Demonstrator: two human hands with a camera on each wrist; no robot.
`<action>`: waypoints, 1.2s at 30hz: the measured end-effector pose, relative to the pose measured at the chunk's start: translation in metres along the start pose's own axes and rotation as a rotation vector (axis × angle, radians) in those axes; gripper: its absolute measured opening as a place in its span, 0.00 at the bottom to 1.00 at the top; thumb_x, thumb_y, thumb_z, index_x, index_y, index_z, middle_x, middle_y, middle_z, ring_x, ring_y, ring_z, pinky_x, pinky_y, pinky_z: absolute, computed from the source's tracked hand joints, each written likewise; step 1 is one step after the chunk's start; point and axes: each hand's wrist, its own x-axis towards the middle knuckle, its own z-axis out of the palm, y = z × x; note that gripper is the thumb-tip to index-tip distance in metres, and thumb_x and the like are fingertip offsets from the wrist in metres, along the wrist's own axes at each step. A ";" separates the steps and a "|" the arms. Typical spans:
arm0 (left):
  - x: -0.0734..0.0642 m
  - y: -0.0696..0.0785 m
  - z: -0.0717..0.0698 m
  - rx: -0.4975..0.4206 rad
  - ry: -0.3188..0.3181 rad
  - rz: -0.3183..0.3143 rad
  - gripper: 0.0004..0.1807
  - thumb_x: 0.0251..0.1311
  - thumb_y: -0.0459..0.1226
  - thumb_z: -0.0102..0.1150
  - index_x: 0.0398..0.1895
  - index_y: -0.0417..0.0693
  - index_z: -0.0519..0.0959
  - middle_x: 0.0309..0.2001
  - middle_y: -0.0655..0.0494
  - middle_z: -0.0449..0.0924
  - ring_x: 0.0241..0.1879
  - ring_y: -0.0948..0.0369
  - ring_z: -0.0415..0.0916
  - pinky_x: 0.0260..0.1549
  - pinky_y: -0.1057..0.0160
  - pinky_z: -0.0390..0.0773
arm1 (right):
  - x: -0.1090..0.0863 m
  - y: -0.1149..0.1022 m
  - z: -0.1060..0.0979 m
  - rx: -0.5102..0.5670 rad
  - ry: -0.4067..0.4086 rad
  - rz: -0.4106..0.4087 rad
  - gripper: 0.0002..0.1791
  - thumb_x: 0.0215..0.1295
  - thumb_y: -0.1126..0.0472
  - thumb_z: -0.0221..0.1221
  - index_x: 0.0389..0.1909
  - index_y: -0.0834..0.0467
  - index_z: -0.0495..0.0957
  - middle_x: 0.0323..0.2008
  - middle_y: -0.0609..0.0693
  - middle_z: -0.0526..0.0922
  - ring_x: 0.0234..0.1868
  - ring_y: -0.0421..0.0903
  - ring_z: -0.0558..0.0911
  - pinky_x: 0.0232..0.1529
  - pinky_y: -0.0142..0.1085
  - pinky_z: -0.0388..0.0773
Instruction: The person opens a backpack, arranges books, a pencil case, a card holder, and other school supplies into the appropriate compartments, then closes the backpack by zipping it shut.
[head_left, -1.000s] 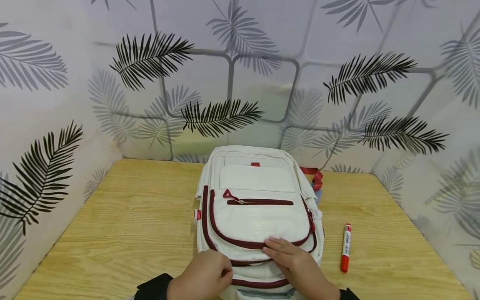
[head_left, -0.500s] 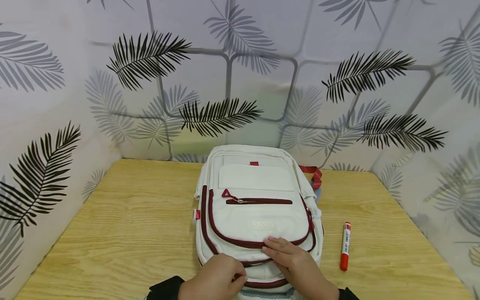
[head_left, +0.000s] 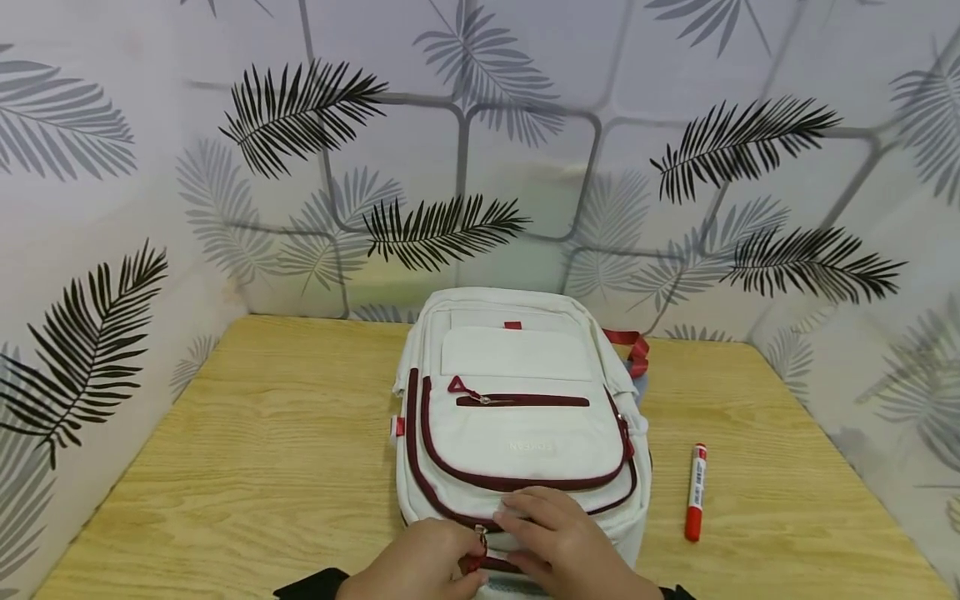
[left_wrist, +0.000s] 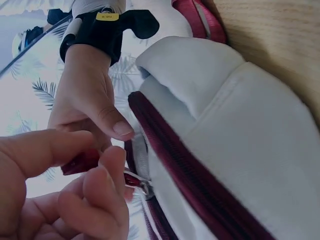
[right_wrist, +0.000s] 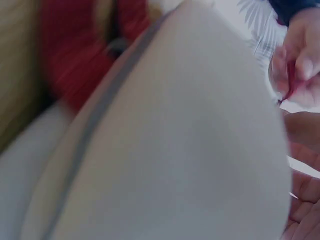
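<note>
A white backpack [head_left: 525, 425] with maroon zippers lies front up on the table. My left hand [head_left: 420, 562] pinches a red zipper pull [left_wrist: 82, 162] between thumb and fingers, at the bag's near end. The pull's metal slider [left_wrist: 146, 188] sits on a maroon zipper, just beyond the fingertips in the left wrist view. My right hand [head_left: 562, 546] rests on the bag's near edge, its fingers loosely extended over the curved maroon zipper beside the left hand. The bag's white side fills much of the right wrist view, where the right palm [right_wrist: 305, 200] shows at the edge.
A red and white marker [head_left: 695, 493] lies on the wooden table [head_left: 285, 433], right of the backpack. A red strap [head_left: 636, 350] sticks out at the bag's far right side. Leaf-patterned wall covering [head_left: 525, 167] encloses the back and sides.
The left hand has shifted along the bag's near end, and the pull and slider now show at its fingers. My right hand has moved nearer and to the left, beside it.
</note>
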 end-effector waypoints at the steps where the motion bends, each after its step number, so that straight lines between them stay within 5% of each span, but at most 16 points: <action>1: 0.000 0.001 0.000 0.030 0.002 -0.002 0.06 0.53 0.38 0.58 0.21 0.49 0.78 0.16 0.68 0.70 0.17 0.76 0.62 0.18 0.77 0.63 | 0.003 -0.001 0.003 0.016 0.007 -0.030 0.21 0.47 0.58 0.66 0.44 0.59 0.78 0.44 0.51 0.79 0.45 0.46 0.76 0.47 0.32 0.71; 7: -0.002 0.003 0.001 0.113 0.041 0.091 0.08 0.52 0.38 0.59 0.18 0.49 0.76 0.17 0.67 0.72 0.18 0.76 0.63 0.19 0.80 0.61 | 0.012 -0.007 0.017 0.058 0.034 -0.111 0.10 0.63 0.59 0.52 0.36 0.59 0.80 0.37 0.48 0.80 0.41 0.42 0.77 0.46 0.29 0.71; 14: -0.007 0.002 -0.003 -0.010 0.090 0.228 0.04 0.54 0.36 0.58 0.26 0.45 0.80 0.23 0.63 0.77 0.24 0.78 0.66 0.24 0.83 0.65 | 0.011 -0.010 0.017 0.135 0.025 -0.103 0.04 0.59 0.61 0.56 0.31 0.56 0.79 0.34 0.46 0.80 0.39 0.40 0.78 0.45 0.26 0.71; 19: -0.009 -0.011 -0.013 0.013 0.222 0.332 0.05 0.53 0.34 0.59 0.33 0.43 0.80 0.31 0.58 0.79 0.32 0.71 0.72 0.33 0.77 0.70 | 0.010 -0.011 0.013 0.145 0.043 -0.096 0.10 0.63 0.58 0.51 0.32 0.57 0.79 0.33 0.46 0.80 0.37 0.39 0.78 0.43 0.25 0.72; 23: -0.008 -0.024 -0.022 0.165 0.275 0.304 0.08 0.50 0.34 0.62 0.35 0.44 0.79 0.35 0.58 0.77 0.38 0.65 0.72 0.39 0.71 0.72 | 0.010 -0.012 0.011 0.117 0.079 -0.090 0.10 0.63 0.58 0.52 0.30 0.57 0.80 0.30 0.45 0.78 0.34 0.38 0.76 0.39 0.23 0.72; 27: -0.004 -0.033 -0.025 0.188 0.201 0.268 0.10 0.49 0.35 0.63 0.36 0.44 0.79 0.38 0.58 0.76 0.41 0.64 0.71 0.41 0.70 0.72 | 0.008 -0.016 0.008 0.118 0.062 -0.028 0.09 0.62 0.57 0.53 0.31 0.56 0.81 0.28 0.44 0.78 0.30 0.35 0.76 0.35 0.20 0.71; 31: 0.002 -0.039 -0.020 0.214 0.167 0.297 0.11 0.47 0.34 0.64 0.36 0.44 0.80 0.38 0.57 0.75 0.41 0.64 0.71 0.41 0.70 0.72 | 0.006 -0.019 0.007 0.157 0.020 0.004 0.05 0.56 0.61 0.59 0.32 0.56 0.81 0.28 0.44 0.79 0.31 0.36 0.77 0.35 0.19 0.71; 36: 0.008 -0.045 -0.012 0.319 0.244 0.365 0.10 0.44 0.32 0.65 0.33 0.45 0.80 0.35 0.58 0.74 0.39 0.63 0.70 0.41 0.69 0.71 | 0.004 -0.019 0.009 0.203 0.018 -0.003 0.05 0.54 0.59 0.62 0.30 0.56 0.79 0.28 0.44 0.79 0.31 0.35 0.77 0.35 0.19 0.71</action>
